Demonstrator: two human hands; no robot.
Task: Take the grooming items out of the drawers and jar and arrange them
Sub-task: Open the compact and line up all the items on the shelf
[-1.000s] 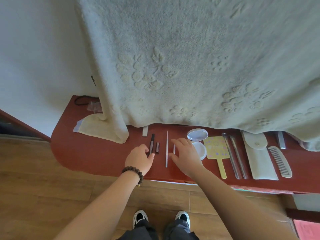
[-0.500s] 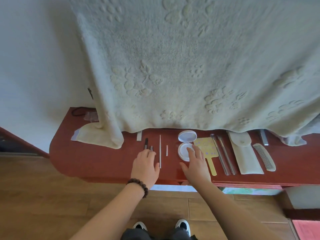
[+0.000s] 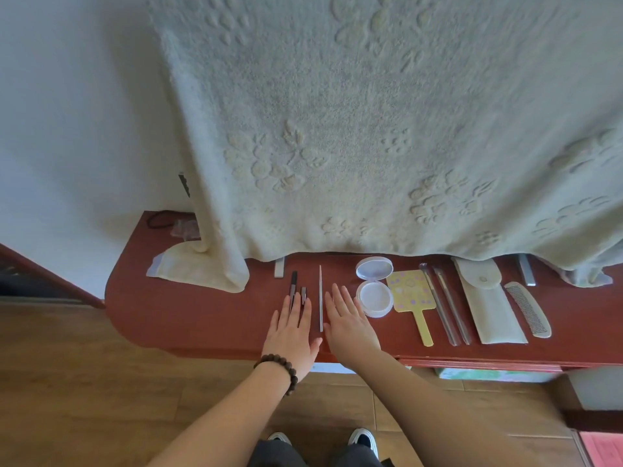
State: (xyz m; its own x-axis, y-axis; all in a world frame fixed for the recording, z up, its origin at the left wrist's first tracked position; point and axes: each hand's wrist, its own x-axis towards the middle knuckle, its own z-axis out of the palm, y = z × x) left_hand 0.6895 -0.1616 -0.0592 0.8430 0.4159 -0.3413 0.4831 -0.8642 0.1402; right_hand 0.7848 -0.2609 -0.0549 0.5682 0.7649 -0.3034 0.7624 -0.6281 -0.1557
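Note:
Grooming items lie in a row on the red tabletop (image 3: 188, 315). My left hand (image 3: 295, 332) lies flat with straight fingers over the near ends of a dark pencil (image 3: 292, 284) and a short dark cap (image 3: 303, 293). A thin metal file (image 3: 320, 294) lies between my hands. My right hand (image 3: 349, 323) lies flat beside it, fingers straight, holding nothing. To the right are an open round compact (image 3: 375, 288), a yellow hand mirror (image 3: 412, 294), two clear-handled sticks (image 3: 445, 305), a cream pouch (image 3: 490, 305) and a comb (image 3: 529, 308).
A large cream blanket (image 3: 371, 129) hangs over the back of the table and hides what stands behind. A small metal piece (image 3: 279, 267) and another (image 3: 526, 269) peek out under it. A folded cloth (image 3: 175, 267) lies at the left. Wooden floor and my shoes are below.
Both hands have spread flat on the table on either side of the file. My right hand has moved left, away from the compact. The small short stick beside the file is now covered.

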